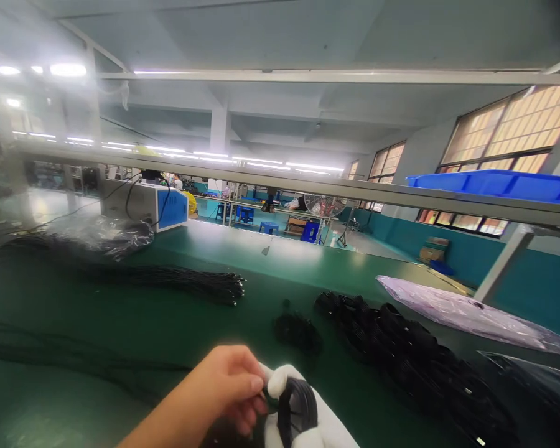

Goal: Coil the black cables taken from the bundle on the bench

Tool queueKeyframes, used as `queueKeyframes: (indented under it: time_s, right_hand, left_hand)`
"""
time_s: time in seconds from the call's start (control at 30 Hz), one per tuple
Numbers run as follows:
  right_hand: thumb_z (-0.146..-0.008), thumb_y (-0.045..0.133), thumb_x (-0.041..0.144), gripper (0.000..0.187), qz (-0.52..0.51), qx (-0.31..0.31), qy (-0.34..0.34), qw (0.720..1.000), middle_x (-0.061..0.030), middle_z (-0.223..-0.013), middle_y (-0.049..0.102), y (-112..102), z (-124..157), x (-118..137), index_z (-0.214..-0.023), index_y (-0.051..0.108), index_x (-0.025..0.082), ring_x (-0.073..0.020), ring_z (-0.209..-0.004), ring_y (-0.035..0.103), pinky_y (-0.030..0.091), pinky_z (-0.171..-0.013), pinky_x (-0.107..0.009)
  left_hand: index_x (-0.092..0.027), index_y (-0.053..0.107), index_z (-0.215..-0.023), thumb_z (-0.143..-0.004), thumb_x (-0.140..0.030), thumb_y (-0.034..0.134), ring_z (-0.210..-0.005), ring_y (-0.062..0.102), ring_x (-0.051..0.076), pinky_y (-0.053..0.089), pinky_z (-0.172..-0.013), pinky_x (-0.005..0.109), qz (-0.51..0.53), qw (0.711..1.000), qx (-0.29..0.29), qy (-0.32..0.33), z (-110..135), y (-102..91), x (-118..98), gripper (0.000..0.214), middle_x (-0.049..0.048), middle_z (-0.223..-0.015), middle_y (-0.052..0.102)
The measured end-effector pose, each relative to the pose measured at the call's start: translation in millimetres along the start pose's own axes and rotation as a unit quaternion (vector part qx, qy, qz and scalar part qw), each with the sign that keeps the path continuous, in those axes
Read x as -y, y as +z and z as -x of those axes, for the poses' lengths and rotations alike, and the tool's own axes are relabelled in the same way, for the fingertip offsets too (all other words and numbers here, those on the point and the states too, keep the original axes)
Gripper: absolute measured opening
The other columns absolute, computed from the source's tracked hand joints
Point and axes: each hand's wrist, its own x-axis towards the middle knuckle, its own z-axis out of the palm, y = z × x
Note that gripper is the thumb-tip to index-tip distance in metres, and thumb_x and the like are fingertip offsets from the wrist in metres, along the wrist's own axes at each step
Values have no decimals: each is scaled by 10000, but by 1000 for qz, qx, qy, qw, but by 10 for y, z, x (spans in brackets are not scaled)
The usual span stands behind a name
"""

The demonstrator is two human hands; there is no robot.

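Near the bottom middle, my right hand [287, 379], in a white glove, is wrapped round a coiled black cable [303, 401]. My bare left hand [233, 386] meets it from the left, thumb and fingers pinched together close to the coil. What lies in that pinch is too small to make out. Just beyond my hands a dark coil [297, 331] rests on the green tabletop [261, 274]. To the right runs a long heap of coiled black cables [392, 342]. A bundle of straight black cables [182, 281] lies at the left, its ends towards the middle.
Clear plastic bags [107, 233] lie at the left, before a grey and blue machine [165, 205]. A pinkish plastic bag [466, 311] and a dark one [536, 386] are at the right. A shelf rail [270, 177] crosses above the table, bearing a blue tray [494, 185].
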Motion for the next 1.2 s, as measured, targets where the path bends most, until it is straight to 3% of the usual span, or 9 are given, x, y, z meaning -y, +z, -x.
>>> queueKeyframes:
  time_s: [0.17, 0.27, 0.33, 0.47, 0.53, 0.67, 0.97, 1.1, 1.2]
  right_hand:
    - [-491, 831, 299, 616, -82, 103, -38, 991, 41, -620, 575, -154, -137, -167, -1029, 537, 239, -67, -437, 429, 307, -471, -206]
    - [-571, 778, 303, 673, -45, 118, -24, 992, 35, -571, 560, -227, -133, -196, -1177, 507, 195, -98, -484, 468, 357, -513, -224]
    - [-571, 799, 330, 689, -20, 108, -27, 994, 8, -624, 583, -230, -111, -190, -1181, 526, 164, -135, -546, 520, 403, -549, -259]
    - [-681, 741, 488, 565, -44, 88, -25, 995, -42, -744, 607, -169, -118, -214, -1098, 559, 153, -182, -681, 596, 453, -596, -291]
    - [-765, 655, 539, 491, -93, 55, 0, 994, -48, -783, 611, -143, -154, -248, -1059, 554, 159, -159, -663, 605, 451, -558, -263]
    - [-817, 566, 587, 467, -139, 0, 48, 989, -49, -736, 613, -121, -212, -290, -951, 554, 139, -88, -488, 533, 384, -454, -203]
    - [-598, 767, 319, 522, 17, 35, 37, 999, -47, -1011, 522, -170, -134, -152, -1047, 546, 170, -139, -755, 575, 464, -600, -255]
    - [-599, 754, 218, 443, 74, 30, 32, 996, -28, -885, 587, -53, -100, -20, -988, 551, 163, -164, -771, 592, 464, -656, -274]
    - [-599, 742, 122, 414, 66, 42, 21, 997, -20, -880, 596, 37, -77, 37, -971, 565, 157, -180, -843, 590, 460, -774, -318]
  left_hand:
    - [-150, 566, -850, -719, -263, 612, -649, 561, 123, 464, -656, 270, 96, 992, -18, 76, 52, 72, -111, 179, 7, -715, 604]
    - [-191, 605, -989, -757, -211, 549, -858, 567, 169, 441, -808, 308, -63, 982, -79, 158, 78, 83, -127, 240, 31, -950, 635]
    - [-250, 631, -1066, -730, -155, 563, -994, 534, 199, 401, -892, 323, -207, 955, -67, 204, 88, 94, -152, 356, 15, -1091, 623]
    - [-259, 706, -915, -704, -86, 520, -912, 529, 219, 379, -867, 355, -394, 889, -69, 225, 61, 100, -219, 330, 6, -890, 657]
    - [-265, 695, -989, -722, -145, 550, -902, 531, 222, 392, -842, 352, -382, 903, -68, 186, 29, 51, -236, 327, 11, -908, 641]
    - [-274, 654, -1121, -723, -222, 592, -825, 545, 168, 418, -746, 263, -259, 957, 28, 126, -53, -98, -198, 406, -15, -872, 587]
    - [-188, 632, -832, -766, -265, 491, -637, 510, 139, 360, -570, 232, -267, 948, -130, 113, -152, -50, 41, 173, -27, -680, 584]
    - [-170, 528, -740, -681, -300, 547, -477, 363, 79, 271, -426, 192, -139, 986, -79, 39, -132, 18, 286, 143, -52, -610, 504]
    - [-176, 488, -717, -640, -320, 598, -456, 325, 59, 262, -417, 181, -52, 996, -51, 44, -135, 52, 447, 197, -72, -578, 459]
